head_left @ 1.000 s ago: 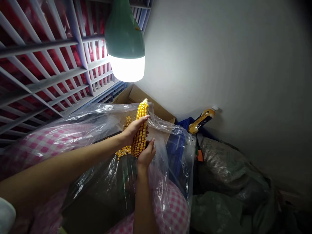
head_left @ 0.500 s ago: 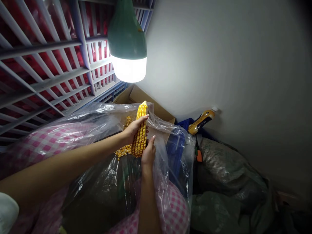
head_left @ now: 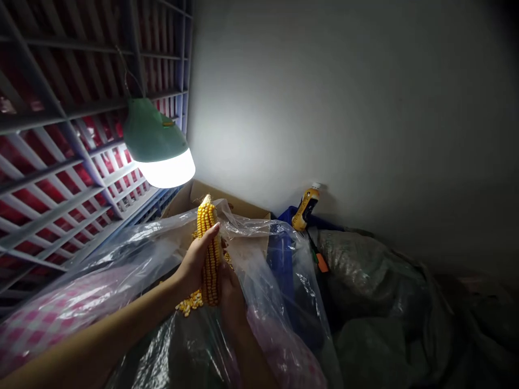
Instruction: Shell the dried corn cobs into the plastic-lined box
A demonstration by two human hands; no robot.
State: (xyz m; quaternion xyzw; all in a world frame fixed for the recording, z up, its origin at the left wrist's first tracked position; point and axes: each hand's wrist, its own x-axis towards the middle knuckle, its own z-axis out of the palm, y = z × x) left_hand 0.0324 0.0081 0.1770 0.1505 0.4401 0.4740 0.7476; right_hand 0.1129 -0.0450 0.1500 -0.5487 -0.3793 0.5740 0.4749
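An ear of corn (head_left: 209, 254), yellow and mostly covered in kernels, stands nearly upright between my hands. My left hand (head_left: 198, 255) is closed around its middle, thumb lying across the front. Lower down on the right side, my right hand (head_left: 233, 294) grips the ear near its bottom end; its fingertips are hidden behind the cob. Loose corn kernels (head_left: 190, 303) lie below and behind the ear on a clear plastic sheet (head_left: 162, 237), which spreads over my lap and up against a cardboard box (head_left: 243, 208).
A lit green lamp (head_left: 158, 143) hangs at the left before a slatted plastic crate (head_left: 73, 186). To the right are a blue crate (head_left: 281, 265), a yellow-labelled bottle (head_left: 306, 208), an orange-handled tool (head_left: 321, 262) and filled sacks (head_left: 365, 270). A plain wall (head_left: 344, 108) rises behind.
The view has shifted, so the lamp, bottle and box appear further left and lower. Both hands keep hold of the ear, and my right hand now sits closer against its lower side.
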